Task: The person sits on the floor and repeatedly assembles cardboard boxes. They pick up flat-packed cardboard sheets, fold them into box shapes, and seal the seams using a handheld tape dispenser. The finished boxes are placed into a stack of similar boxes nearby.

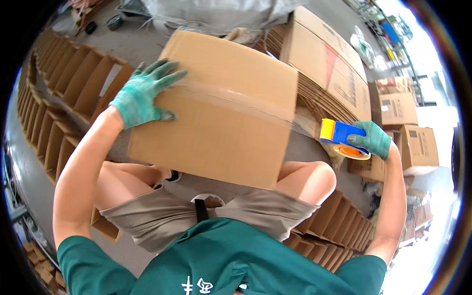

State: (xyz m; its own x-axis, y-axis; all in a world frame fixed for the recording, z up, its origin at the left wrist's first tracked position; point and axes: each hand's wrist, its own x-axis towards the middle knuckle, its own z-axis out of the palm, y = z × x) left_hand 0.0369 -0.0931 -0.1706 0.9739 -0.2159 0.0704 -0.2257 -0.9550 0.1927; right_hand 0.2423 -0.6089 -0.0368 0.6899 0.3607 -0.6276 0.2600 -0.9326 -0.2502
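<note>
A large brown cardboard box rests in front of me, above my knees. Clear packing tape runs across the middle of its upper face and stretches off the right edge toward a blue and yellow tape dispenser. My right hand, in a green glove, is closed around the dispenser's blue end, off to the right of the box. Gloved too, my left hand lies with spread fingers on the box's left side. The box's underside is hidden.
A stack of flattened cartons stands just beyond the box to the right. Rows of open cartons line the left, and more sit by my right knee. Closed boxes are piled far right. Grey sheeting lies behind.
</note>
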